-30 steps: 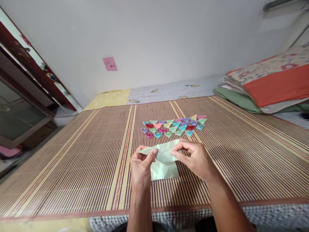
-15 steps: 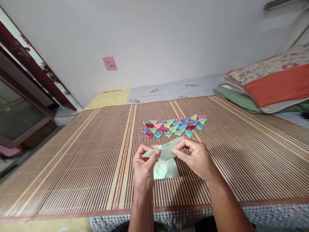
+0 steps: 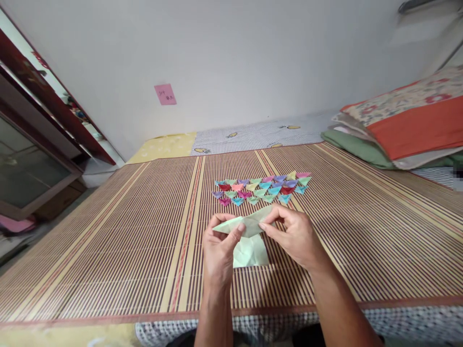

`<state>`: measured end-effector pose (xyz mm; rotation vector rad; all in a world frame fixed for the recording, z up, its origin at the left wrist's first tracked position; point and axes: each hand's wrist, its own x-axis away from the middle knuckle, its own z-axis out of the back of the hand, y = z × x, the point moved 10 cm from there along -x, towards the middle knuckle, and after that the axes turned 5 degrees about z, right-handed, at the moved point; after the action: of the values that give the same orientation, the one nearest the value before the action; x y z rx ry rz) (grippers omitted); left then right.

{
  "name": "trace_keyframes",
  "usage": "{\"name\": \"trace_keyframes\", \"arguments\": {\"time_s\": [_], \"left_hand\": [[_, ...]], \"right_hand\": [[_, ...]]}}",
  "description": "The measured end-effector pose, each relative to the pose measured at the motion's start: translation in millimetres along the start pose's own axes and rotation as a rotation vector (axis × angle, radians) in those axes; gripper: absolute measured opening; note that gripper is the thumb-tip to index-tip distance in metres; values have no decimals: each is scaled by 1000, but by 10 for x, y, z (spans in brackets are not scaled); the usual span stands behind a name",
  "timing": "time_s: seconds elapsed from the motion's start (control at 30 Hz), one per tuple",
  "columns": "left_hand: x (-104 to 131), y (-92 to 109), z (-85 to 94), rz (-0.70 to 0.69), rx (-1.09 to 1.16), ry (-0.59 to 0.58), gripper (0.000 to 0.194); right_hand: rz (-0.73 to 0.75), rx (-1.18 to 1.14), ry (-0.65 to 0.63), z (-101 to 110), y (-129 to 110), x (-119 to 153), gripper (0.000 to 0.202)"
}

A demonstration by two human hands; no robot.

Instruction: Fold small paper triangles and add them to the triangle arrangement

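Observation:
A pale green folded paper (image 3: 253,222) is held up between both hands, pointed at its left end. My left hand (image 3: 221,246) pinches it near the middle, thumb in front and fingers behind. My right hand (image 3: 294,233) grips its right end between thumb and fingers. Beneath it, a creased light green sheet (image 3: 251,251) lies on the striped mat (image 3: 144,250), partly hidden by the hands and the held paper. Just beyond the hands, several small folded paper boats (image 3: 260,193) in many colours stand in rows.
Folded bedding with an orange and floral cover (image 3: 415,125) is piled at the back right. A pink note (image 3: 165,94) is stuck on the white wall (image 3: 253,58). A glass-paned cabinet (image 3: 29,164) stands at the left.
My left hand has shifted slightly right along the held paper, and the paper's left part now looks narrower. My right hand has stayed nearly in place.

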<state>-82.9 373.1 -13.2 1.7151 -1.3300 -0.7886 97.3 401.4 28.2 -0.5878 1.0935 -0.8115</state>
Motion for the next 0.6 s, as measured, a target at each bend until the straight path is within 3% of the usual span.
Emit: {"name": "trace_keyframes", "arguments": {"time_s": [0.6], "left_hand": [[-19,-85,90,42,-77,44,33]], "right_hand": [[10,-12,-40,-64,-19,-12,15]]}}
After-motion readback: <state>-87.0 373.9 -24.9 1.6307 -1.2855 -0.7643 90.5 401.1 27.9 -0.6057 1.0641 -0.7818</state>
